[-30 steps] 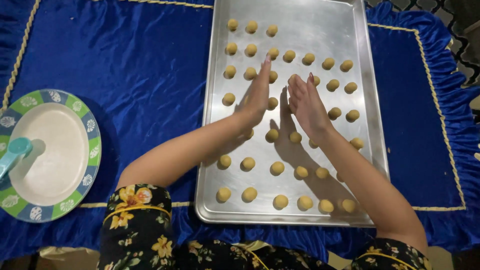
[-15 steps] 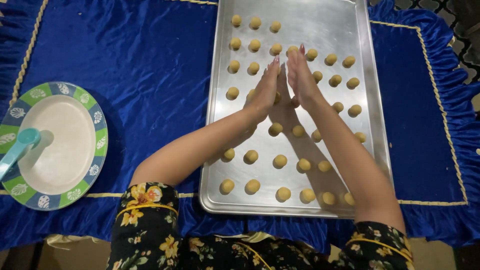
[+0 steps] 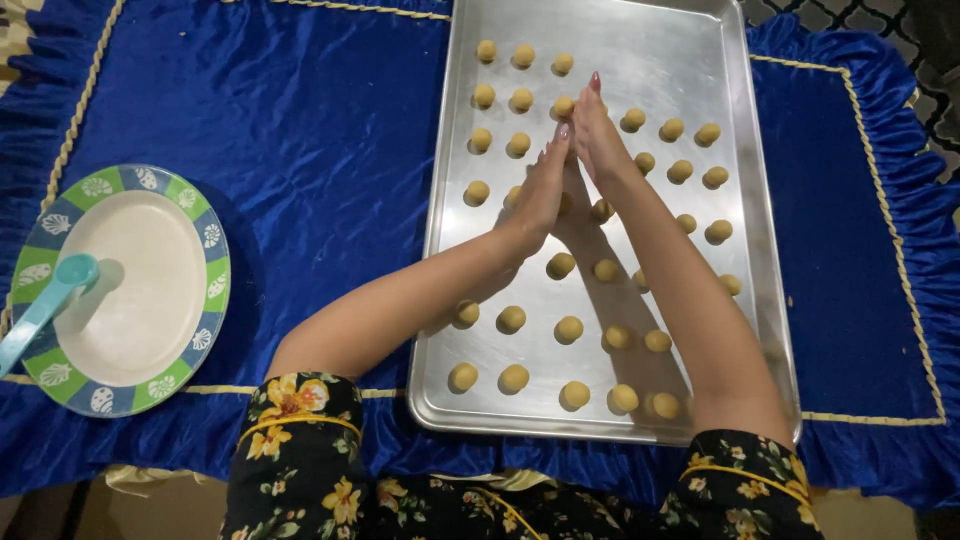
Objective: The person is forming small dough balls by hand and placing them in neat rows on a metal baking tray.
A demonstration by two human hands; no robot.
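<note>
Both hands are raised over the middle of a silver baking tray [image 3: 700, 60], palms pressed flat against each other with the fingers straight and pointing away from the person; the left hand [image 3: 543, 190] sits slightly lower and nearer the body, while the right hand [image 3: 597, 140] reaches a little further up the tray, its painted nails showing at the tips; whether anything lies between the palms cannot be told, since the hands hide the gap completely. The tray rests on a deep blue cloth [image 3: 300, 130] edged with gold cord and a ruffled border; it is lined with rows of small yellow dough balls [image 3: 569, 329], set apart from one another, with the upper right part of the tray still bare metal; a few balls lie directly beneath the forearms and are partly covered by them. To the left, well apart from the tray, stands a round white plate [image 3: 205, 235] with a green and blue patterned rim; a pale turquoise utensil [image 3: 45, 305] leans across its left edge, its rounded end lying on the plate's white centre. The person's short sleeves [image 3: 290, 410] are dark with yellow flowers, visible at the bottom of the view.
</note>
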